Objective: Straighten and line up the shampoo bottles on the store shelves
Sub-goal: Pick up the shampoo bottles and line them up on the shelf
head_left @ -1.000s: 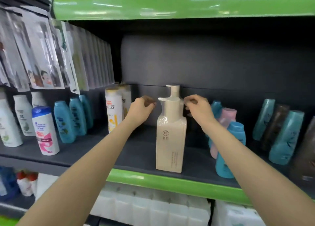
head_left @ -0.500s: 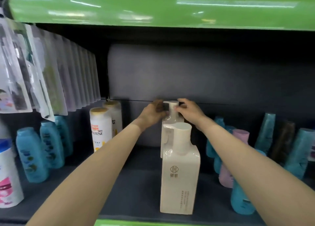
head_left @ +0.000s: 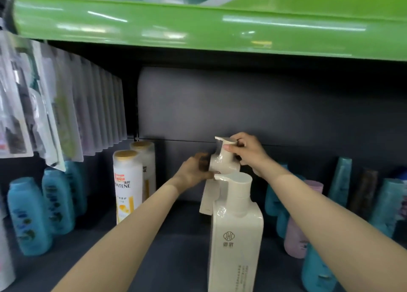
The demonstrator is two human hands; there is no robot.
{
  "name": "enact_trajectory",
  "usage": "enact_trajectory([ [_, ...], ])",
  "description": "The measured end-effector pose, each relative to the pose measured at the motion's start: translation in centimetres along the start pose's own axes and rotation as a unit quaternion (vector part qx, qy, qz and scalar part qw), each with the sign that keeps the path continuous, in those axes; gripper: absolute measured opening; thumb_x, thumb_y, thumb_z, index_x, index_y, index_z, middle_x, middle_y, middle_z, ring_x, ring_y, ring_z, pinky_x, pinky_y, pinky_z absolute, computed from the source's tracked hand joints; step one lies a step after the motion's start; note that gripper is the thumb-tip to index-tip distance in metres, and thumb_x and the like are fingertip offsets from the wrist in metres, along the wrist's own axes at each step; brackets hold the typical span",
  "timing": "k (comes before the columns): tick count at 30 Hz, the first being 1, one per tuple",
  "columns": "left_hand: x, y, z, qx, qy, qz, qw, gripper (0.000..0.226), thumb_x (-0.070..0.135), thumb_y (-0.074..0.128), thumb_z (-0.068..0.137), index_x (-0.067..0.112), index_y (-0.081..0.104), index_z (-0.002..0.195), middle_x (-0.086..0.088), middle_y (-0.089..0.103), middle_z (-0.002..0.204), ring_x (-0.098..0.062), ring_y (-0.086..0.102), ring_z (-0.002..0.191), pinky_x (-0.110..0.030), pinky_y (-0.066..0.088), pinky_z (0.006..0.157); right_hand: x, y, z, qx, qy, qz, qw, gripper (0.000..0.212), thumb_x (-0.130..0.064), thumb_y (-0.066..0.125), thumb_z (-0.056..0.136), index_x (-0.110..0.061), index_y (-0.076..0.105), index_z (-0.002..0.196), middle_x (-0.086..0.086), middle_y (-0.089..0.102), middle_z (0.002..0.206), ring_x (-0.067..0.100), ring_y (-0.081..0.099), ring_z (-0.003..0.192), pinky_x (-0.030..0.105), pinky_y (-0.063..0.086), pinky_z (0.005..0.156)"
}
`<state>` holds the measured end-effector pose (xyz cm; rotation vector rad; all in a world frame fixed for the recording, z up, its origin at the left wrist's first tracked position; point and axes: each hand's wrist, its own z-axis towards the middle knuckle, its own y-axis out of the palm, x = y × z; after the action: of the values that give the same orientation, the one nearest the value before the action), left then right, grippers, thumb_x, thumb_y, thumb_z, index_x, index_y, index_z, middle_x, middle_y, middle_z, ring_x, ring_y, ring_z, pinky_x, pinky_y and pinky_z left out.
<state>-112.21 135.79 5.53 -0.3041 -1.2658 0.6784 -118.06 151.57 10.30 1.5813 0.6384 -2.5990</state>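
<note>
We are partway through this shelf, by our reading. Our left hand (head_left: 193, 175) grips the shoulder of the rear cream pump bottle (head_left: 220, 168), fingers curled round it at its 9 o'clock side. Our right hand (head_left: 246, 153) pinches the pump head of that same bottle, thumb lying across the neck and fingers curled behind at 3 o'clock. The bottle leans, its base kicked out toward 7 o'clock, so it is not yet upright; it sits deep on the dark shelf (head_left: 167, 258), directly behind the front cream pump bottle (head_left: 235, 232).

That front bottle stands straight near the shelf edge, logo facing us, and looks finished. At 9 o'clock from the hands the two Pantene bottles (head_left: 127, 183) stand in a neat file, one behind the other, and further out at 9 o'clock the blue bottles (head_left: 41, 212) form a fairly tidy row.

What remains, we judge, is setting the rear pump bottle upright in line behind the front one, then the cluster at 3 o'clock: the teal and pink bottles (head_left: 297, 221) there lean and crowd unevenly, and the dark bottles (head_left: 363, 190) behind them tilt too.
</note>
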Motion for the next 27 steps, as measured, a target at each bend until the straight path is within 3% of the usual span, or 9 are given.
enact_trajectory([
  [5,-0.1,-0.8,-1.5,0.02,0.009,-0.067,0.997,0.062,0.043,0.079,0.062,0.022,0.058,0.116,0.006,0.067,0.11,-0.012,0.061,0.106,-0.037,0.047,0.097,-3.7,-1.2,-0.9,-0.012,-0.028,0.084,0.996,0.016,-0.01,0.067,0.086,-0.019,0.057,0.093,0.002,0.061,0.09,0.021,0.057,0.088,0.04,0.049,0.075],
  [9,1.2,-1.9,-4.0,0.1,0.03,-0.103,0.989,0.077,0.059,0.073,0.053,0.025,0.058,0.121,0.005,0.067,0.11,-0.013,0.061,0.105,-0.035,0.049,0.094,-6.1,-1.2,-2.2,-0.028,-0.034,0.125,0.991,0.019,-0.012,0.064,0.088,-0.016,0.055,0.104,-0.004,0.06,0.087,0.019,0.056,0.088,0.034,0.046,0.071],
  [14,2.3,-3.5,-7.1,0.156,0.051,-0.11,0.98,0.055,0.041,0.074,0.073,0.025,0.057,0.123,0.009,0.066,0.104,-0.006,0.061,0.094,-0.017,0.045,0.075,-9.4,-0.4,-3.9,-0.068,-0.041,0.127,0.989,0.022,-0.014,0.061,0.09,-0.016,0.052,0.11,-0.005,0.059,0.09,0.021,0.054,0.093,0.04,0.046,0.08],
  [17,3.2,-4.9,-9.1,0.185,0.062,-0.106,0.975,0.05,0.041,0.073,0.075,0.028,0.056,0.12,0.009,0.066,0.102,-0.006,0.061,0.093,-0.022,0.048,0.079,-11.6,0.5,-5.2,-0.071,-0.04,0.134,0.988,0.025,-0.012,0.061,0.091,-0.013,0.052,0.115,-0.006,0.057,0.088,0.02,0.052,0.091,0.039,0.044,0.08],
  [20,3.7,-6.6,-11.3,0.17,0.077,-0.095,0.978,0.028,0.031,0.066,0.084,0.034,0.055,0.109,0.015,0.065,0.097,-0.005,0.062,0.088,-0.016,0.047,0.071,-13.4,1.9,-6.7,-0.064,-0.035,0.135,0.988,0.024,-0.013,0.062,0.09,-0.018,0.051,0.111,-0.006,0.058,0.089,0.018,0.053,0.09,0.034,0.044,0.078],
  [22,3.6,-7.9,-12.9,0.159,0.084,-0.089,0.98,0.025,0.032,0.063,0.086,0.033,0.057,0.11,0.015,0.066,0.098,-0.006,0.062,0.091,-0.014,0.046,0.07,-14.5,3.0,-7.8,-0.064,-0.041,0.139,0.987,0.022,-0.013,0.062,0.089,-0.018,0.053,0.109,-0.002,0.06,0.095,0.018,0.054,0.09,0.03,0.044,0.071],
  [27,2.6,-10.7,-16.8,0.165,0.081,-0.097,0.978,0.031,0.044,0.066,0.081,0.039,0.06,0.111,0.013,0.066,0.101,-0.009,0.062,0.095,-0.032,0.051,0.084,-16.3,5.9,-11.2,-0.038,-0.053,0.147,0.987,0.029,-0.018,0.065,0.088,-0.015,0.056,0.116,0.003,0.062,0.106,0.014,0.059,0.082,0.025,0.046,0.069],
])
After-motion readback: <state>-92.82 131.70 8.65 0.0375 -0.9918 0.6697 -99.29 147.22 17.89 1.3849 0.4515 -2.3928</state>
